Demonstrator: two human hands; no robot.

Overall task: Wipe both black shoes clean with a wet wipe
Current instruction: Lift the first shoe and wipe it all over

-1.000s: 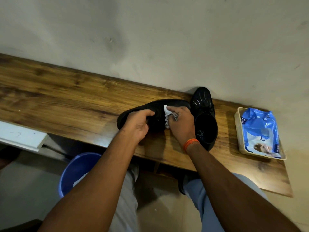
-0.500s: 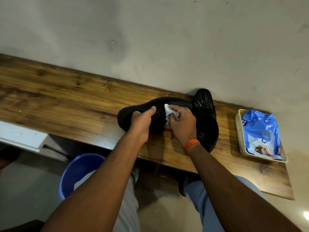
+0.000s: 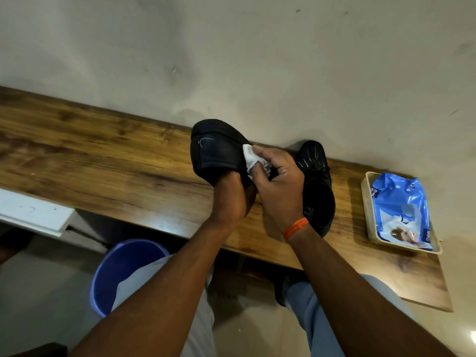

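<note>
The tabletop (image 3: 103, 161) was wood-grain board, brown with dark streaks, its surface smooth with a dull sheen near the front edge. The raised shoe (image 3: 216, 150) looked like black leather, mostly matt, with a faint pale scuff on its side. The second shoe (image 3: 315, 161) was glossier, its toe catching streaks of light. The wipe (image 3: 249, 158) was white, soft cloth-like stuff, crumpled. The pack (image 3: 401, 207) was shiny blue plastic film, wrinkled, lying in a cream plastic tray (image 3: 367, 215). The bucket (image 3: 121, 266) was smooth blue plastic. The wall (image 3: 231, 60) was matt plaster, blotchy and marked.
</note>
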